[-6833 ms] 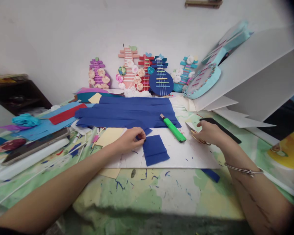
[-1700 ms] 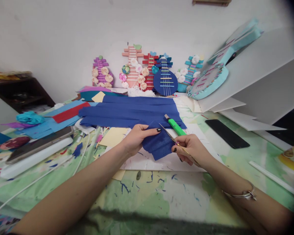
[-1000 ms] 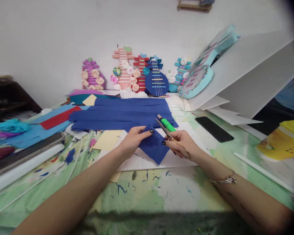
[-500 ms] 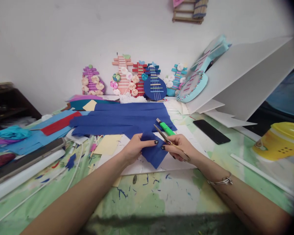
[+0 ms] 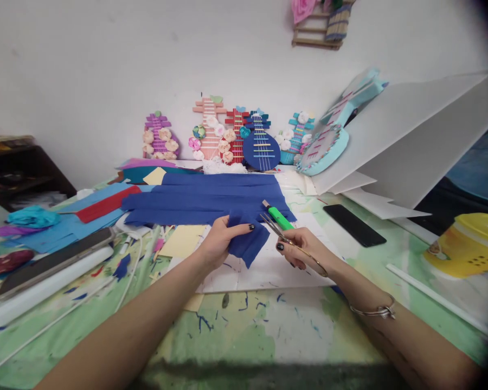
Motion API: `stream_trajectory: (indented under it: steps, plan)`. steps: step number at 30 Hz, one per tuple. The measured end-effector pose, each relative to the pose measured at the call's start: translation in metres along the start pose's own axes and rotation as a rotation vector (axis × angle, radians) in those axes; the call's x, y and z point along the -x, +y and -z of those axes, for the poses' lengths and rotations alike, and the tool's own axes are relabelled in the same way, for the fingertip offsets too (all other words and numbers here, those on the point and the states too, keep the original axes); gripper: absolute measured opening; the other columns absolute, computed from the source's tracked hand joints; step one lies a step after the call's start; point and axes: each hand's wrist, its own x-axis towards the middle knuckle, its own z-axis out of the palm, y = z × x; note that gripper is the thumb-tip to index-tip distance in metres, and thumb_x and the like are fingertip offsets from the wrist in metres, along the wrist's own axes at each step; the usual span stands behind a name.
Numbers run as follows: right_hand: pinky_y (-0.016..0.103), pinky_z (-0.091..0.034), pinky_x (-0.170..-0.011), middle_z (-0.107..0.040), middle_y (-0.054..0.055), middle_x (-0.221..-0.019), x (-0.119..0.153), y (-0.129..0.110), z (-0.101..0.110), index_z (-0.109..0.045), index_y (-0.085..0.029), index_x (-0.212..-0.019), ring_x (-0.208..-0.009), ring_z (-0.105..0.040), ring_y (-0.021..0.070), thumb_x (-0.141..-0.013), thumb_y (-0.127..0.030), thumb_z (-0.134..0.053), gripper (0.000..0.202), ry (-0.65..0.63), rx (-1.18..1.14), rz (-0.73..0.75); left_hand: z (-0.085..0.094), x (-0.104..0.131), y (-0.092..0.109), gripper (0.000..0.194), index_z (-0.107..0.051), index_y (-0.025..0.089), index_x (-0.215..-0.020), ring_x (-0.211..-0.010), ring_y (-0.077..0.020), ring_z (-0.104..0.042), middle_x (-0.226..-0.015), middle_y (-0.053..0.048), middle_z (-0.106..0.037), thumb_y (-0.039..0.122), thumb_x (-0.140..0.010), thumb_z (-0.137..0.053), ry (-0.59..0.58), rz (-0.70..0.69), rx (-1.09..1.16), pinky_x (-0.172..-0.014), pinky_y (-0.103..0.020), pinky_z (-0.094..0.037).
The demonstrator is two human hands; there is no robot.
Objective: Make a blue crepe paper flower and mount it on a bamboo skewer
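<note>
Pinched between thumb and fingers, a small folded piece of blue crepe paper (image 5: 249, 242) hangs from my left hand (image 5: 216, 241). My right hand (image 5: 303, 248) is closed around gold-handled scissors (image 5: 277, 226), whose blades point up and to the left, just right of the paper and apart from it. Behind the blades a green utility knife (image 5: 280, 218) lies on the white board (image 5: 244, 279). Beyond both hands spread wide strips of blue crepe paper (image 5: 211, 197).
Decorated paper instruments (image 5: 261, 148) lean against the wall. To the right lie a black phone (image 5: 353, 225), a white strip (image 5: 435, 298) and a yellow bucket (image 5: 466, 246). On the left are a grey-topped device (image 5: 52, 262), a white cable (image 5: 132, 273) and red paper (image 5: 108, 204).
My right hand has let go of the paper's edge and drawn back slightly right with the scissors. My left hand has moved a little left with the paper.
</note>
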Motion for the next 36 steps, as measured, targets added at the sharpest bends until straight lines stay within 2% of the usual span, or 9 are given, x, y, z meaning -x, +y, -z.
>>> stream_trajectory:
  steps: [4, 11, 26, 36]
  plan:
    - [0.021, -0.031, -0.037, -0.047, -0.002, -0.045, -0.0009, 0.003, -0.0033, -0.05, -0.016, -0.067, -0.038, -0.041, 0.0077, -0.08, -0.057, -0.055, 0.043, 0.001, 0.06, -0.047, -0.0011, -0.0002, 0.0016, 0.025, -0.064, 0.012, -0.076, -0.057, -0.0114, -0.059, -0.068, -0.002, -0.066, 0.018, -0.057, -0.078, 0.041, -0.061, -0.05, -0.055, -0.022, -0.047]
    - [0.02, -0.03, -0.034, -0.046, -0.003, -0.042, -0.0017, 0.0048, -0.0043, -0.049, -0.017, -0.064, -0.035, -0.04, 0.0066, -0.079, -0.058, -0.056, 0.044, -0.006, 0.053, -0.052, 0.0024, -0.0021, -0.0009, 0.022, -0.063, 0.012, -0.073, -0.054, -0.0098, -0.056, -0.065, 0.0, -0.064, 0.02, -0.059, -0.077, 0.043, -0.082, -0.097, -0.055, -0.022, -0.047]
    - [0.019, -0.024, -0.03, -0.044, -0.004, -0.036, -0.0019, 0.0024, -0.0032, -0.055, -0.015, -0.064, -0.029, -0.033, 0.0048, -0.075, -0.05, -0.063, 0.038, -0.001, 0.009, -0.089, 0.0006, -0.0002, 0.0022, 0.022, -0.063, 0.013, -0.074, -0.06, -0.0139, -0.061, -0.068, -0.002, -0.066, 0.019, -0.058, -0.077, 0.026, -0.037, -0.073, -0.06, -0.026, -0.049]
    - [0.019, -0.023, -0.03, -0.044, -0.005, -0.035, -0.0023, 0.0019, -0.0033, -0.054, -0.015, -0.063, -0.028, -0.032, 0.0044, -0.073, -0.047, -0.066, 0.035, -0.001, -0.009, -0.111, 0.0029, -0.0019, 0.0009, 0.022, -0.063, 0.013, -0.075, -0.059, -0.0127, -0.06, -0.069, -0.002, -0.067, 0.019, -0.058, -0.076, 0.012, -0.025, -0.047, -0.058, -0.024, -0.049]
